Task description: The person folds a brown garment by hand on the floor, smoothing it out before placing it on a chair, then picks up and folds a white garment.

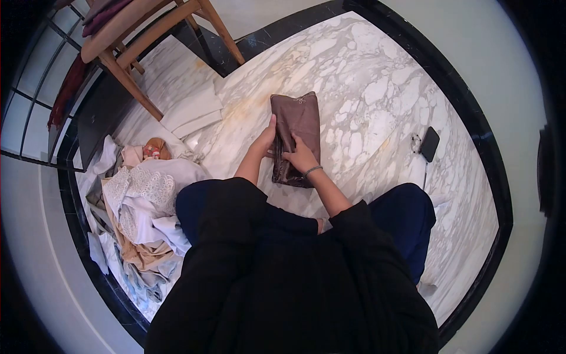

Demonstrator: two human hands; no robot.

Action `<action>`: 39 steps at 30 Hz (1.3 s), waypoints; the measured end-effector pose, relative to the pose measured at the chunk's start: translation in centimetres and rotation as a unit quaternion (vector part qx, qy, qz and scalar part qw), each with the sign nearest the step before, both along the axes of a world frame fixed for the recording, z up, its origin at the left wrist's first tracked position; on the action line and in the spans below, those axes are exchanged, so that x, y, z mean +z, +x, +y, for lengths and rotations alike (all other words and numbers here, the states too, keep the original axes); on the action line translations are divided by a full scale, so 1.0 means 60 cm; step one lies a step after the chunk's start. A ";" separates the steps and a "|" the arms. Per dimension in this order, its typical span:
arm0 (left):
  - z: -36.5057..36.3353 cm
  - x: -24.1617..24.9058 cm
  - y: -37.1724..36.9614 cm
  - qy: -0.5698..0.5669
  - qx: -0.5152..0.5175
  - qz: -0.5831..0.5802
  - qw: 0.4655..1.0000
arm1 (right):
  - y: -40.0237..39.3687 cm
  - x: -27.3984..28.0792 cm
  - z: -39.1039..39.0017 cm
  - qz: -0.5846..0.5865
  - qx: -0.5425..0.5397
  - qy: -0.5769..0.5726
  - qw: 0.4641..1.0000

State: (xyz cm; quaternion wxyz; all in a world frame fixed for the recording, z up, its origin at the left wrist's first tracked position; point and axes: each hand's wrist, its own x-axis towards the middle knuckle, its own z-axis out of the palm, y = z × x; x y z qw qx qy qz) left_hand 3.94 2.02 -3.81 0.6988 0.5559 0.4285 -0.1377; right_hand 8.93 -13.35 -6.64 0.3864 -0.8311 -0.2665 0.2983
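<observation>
In front of my crossed legs, a folded brown cloth (303, 121) stands out against the marble floor, a small embroidered mark near its top edge. Its lower end looks shiny and crumpled. My left hand (266, 138) grips the cloth along its left side, thumb pointing up the edge. Lower on the front lies my right hand (302, 158), with a dark band at the wrist. Its thumb and forefinger are at a fold that runs down the cloth; the other fingertips are partly hidden.
Left of my knee lies a heap of clothes (156, 183), white lace and beige among them. A wooden chair (141, 56) stands at the upper left beside a black metal grid (35, 97). On the right, a phone (430, 144) rests on the floor.
</observation>
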 end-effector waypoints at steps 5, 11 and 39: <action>0.005 -0.041 0.011 0.072 0.018 0.000 0.997 | -0.034 0.002 0.012 -0.020 0.013 -0.015 1.000; 0.001 -0.057 0.003 0.100 -0.119 -0.160 0.975 | -0.016 0.110 0.013 -0.206 -0.027 -0.080 0.975; -0.177 -0.107 -0.032 0.727 -0.151 -0.033 0.669 | 0.048 -0.049 -0.065 -0.461 0.030 -0.060 0.885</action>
